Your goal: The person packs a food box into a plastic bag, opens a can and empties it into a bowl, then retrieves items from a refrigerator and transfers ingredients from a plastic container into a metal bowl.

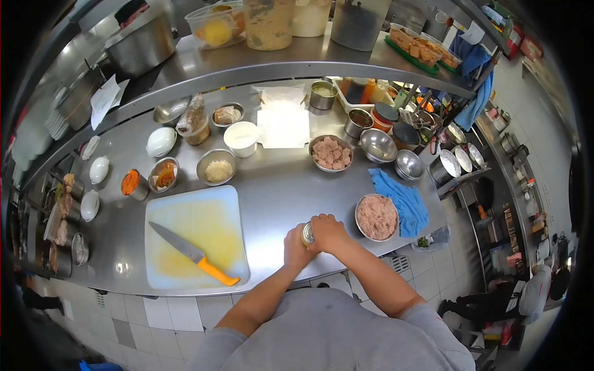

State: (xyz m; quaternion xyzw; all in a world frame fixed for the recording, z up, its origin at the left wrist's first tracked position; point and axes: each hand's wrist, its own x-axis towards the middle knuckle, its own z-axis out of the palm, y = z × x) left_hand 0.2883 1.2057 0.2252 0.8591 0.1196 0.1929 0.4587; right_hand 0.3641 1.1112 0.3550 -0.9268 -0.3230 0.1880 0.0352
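With the clock face centred on the hands and twelve pointing away from the wearer, the stainless steel counter [272,176] spreads across the scene. A steel shelf [223,62] runs above its far side at twelve, loaded with plastic containers [267,25]. Well apart, between three and four, is another person [533,294] in a pale top and dark trousers.

At nine lies a white cutting board [198,213] with yellow stains. The orange-handled chef's knife [185,245] rests flat on it, tip toward the board's ten and handle toward its four. A crumpled blue cloth [405,201] lies between two and three, just beside a steel bowl [378,240] of raw mince [377,213] near three. A second bowl [333,170], of raw meat chunks [331,151], sits between twelve and one; a white tub [243,152] stands at eleven.

At the counter's near edge, the left hand [298,248] and right hand [330,233] meet, both closed round a small metal can [307,232], its silver end facing upward. Whether the can touches the steel below, I cannot tell.
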